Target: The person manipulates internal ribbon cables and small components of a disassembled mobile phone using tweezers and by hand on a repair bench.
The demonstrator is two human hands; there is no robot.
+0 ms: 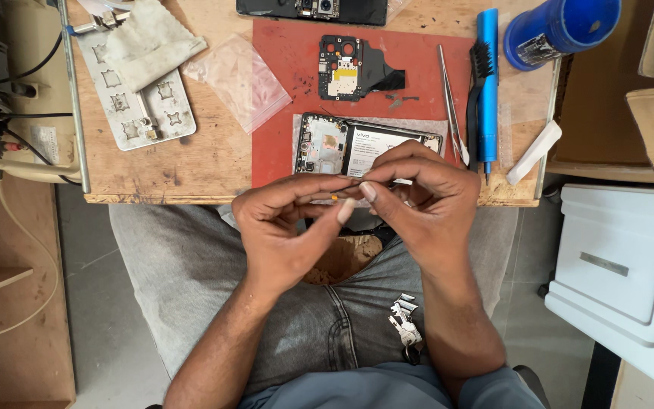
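A: Head view, both hands meet just below the desk [153,163] edge, over the lap. Left hand [285,231] pinched shut, thumb and forefinger on a tiny orange-tipped part [334,197]. Right hand [421,198] also pinched closed on the same small part from the 3 o'clock side.

B: Fingertips touching?

A: Yes, tips meet at the part. Too small to tell what it is.

B: Nearest thing?

A: Opened phone [365,148] at 12 o'clock from the hands, lying on the red mat [281,98], insides showing. Circuit board [350,68] further up at 12, apart from the phone.

B: Tools?

A: Tweezers [450,102] and blue brush [484,83] at 1 o'clock, side by side. Blue cylinder [558,30] at 2. Clear plastic bag [240,79] at 11, grey metal plate [141,95] with cloth at 10. Keys [404,324] hang at the waist, 6 o'clock.
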